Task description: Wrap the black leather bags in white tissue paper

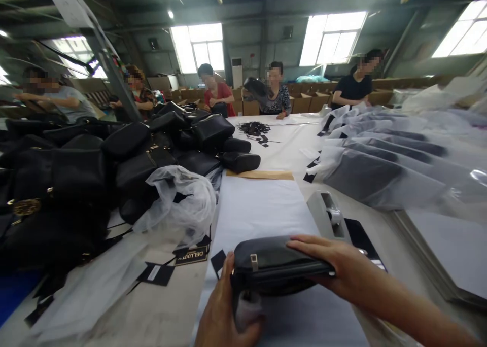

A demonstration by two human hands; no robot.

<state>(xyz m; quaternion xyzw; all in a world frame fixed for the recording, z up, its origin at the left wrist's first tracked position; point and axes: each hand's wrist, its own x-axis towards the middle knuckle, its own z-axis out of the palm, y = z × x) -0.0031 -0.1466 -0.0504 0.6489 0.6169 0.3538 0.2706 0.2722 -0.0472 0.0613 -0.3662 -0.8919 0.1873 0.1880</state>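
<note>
1. Overhead, a workshop roof with bright windows spans a long table (266,210) covered in white sheets; cardboard boxes (304,102) line the far wall at 12 o'clock.

2. At 6 o'clock, close to the camera, a small black bag (274,266) with a metal clasp on its front lies over a white sheet between the person's two hands.

3. At 7 o'clock of the bag, the left hand (224,316) comes up from below: its thumb rises along the bag's left end, and the fingers curl round a wad of pale paper at the bag's underside. How tightly they close cannot be told.

4. From 4 o'clock the right hand (338,268) lies flat along the bag's top edge, fingers stretched out and together, pressing on it rather than closed round it.

5. At 1 o'clock of the bag, just beyond the right hand, stands a grey tape dispenser (329,215).

6. From 9 to 11 o'clock a heap of black bags (114,159) fills the table's left side, with a crumpled clear plastic bag (182,200) at its near edge and black hang tags (190,255) beside that.

7. At 2 o'clock a row of bags wrapped in clear plastic (380,164) overlaps along the right side.

8. At 12 o'clock a strip of brown paper (261,175) crosses the table, with a tangle of black cords (254,129) further on.

9. Several co-workers (277,96) sit round the far end.
</note>
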